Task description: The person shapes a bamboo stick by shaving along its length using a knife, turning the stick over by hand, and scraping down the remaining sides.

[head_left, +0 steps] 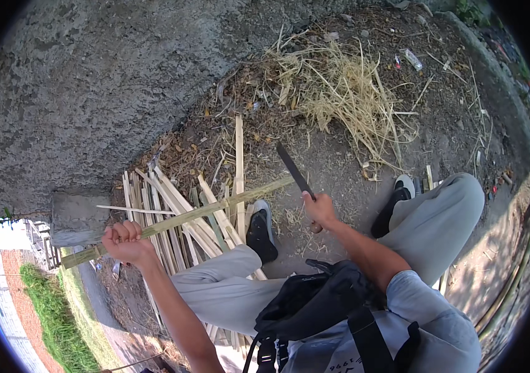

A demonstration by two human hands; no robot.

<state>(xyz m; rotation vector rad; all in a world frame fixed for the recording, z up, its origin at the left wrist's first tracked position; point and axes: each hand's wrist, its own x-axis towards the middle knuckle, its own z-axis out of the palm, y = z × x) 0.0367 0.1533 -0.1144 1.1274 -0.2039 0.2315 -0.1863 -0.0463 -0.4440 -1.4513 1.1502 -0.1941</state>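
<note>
My left hand [127,243] is closed round a long greenish bamboo strip [196,214] near its left end. The strip slants up to the right across my front, and its far end stops just left of the blade. My right hand [319,211] grips a machete [292,166] by its handle, whose butt shows below the fist. Its dark, straight blade points up and to the left, apart from the strip. Under the strip lie several pale split bamboo slats [164,233], fanned out beside my left shoe [261,233].
A rough grey concrete wall [103,81] rises at the far left, with a concrete block [78,217] at its foot. A heap of pale bamboo shavings [345,93] lies ahead on the littered dirt. Long poles [513,280] lie at the right. A black bag [314,298] hangs at my waist.
</note>
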